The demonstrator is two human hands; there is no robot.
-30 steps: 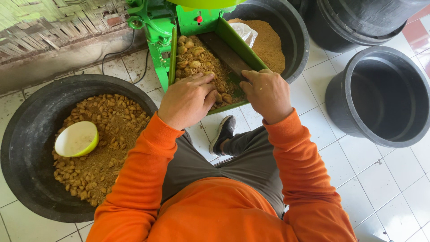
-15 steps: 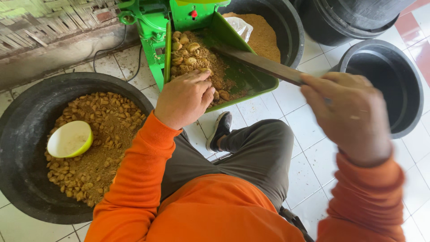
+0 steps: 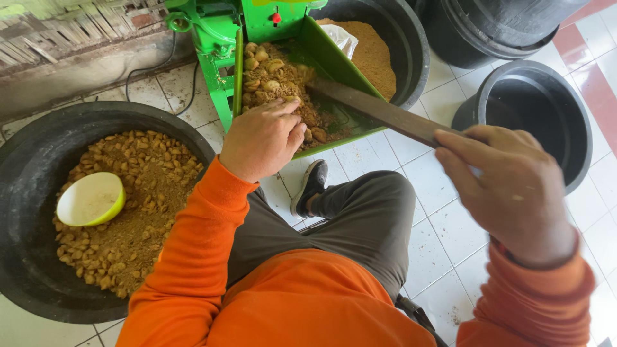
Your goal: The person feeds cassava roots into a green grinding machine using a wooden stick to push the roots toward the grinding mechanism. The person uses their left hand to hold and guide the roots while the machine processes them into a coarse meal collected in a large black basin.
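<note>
Nuts (image 3: 273, 77), tan and lumpy and mixed with brown crumbs, lie heaped in the green chute (image 3: 334, 61) of a green machine (image 3: 218, 38) that stands on the white tiled floor (image 3: 424, 193). The left hand (image 3: 262, 138) rests palm down on the lower end of that heap, fingers (image 3: 289, 122) loosely curled together and their tips touching the nuts; whether it pinches any cannot be told. Its orange sleeve (image 3: 193, 257) runs back from the wrist, the forearm stretched out over a bent knee in grey trousers.

The right hand (image 3: 508, 193) is raised close to the camera, well apart from the chute, and is closed around the near end of a long dark wooden stick (image 3: 379, 109). The stick slants away from the hand, and its far end lies in the nuts in the chute. The wrist is bent, knuckles upward.

To the left a black tub (image 3: 26, 257) holds more nuts and crumbs, with a pale green bowl (image 3: 90, 199) lying on them. Behind the chute, another tub (image 3: 411, 45) holds fine brown meal.
</note>
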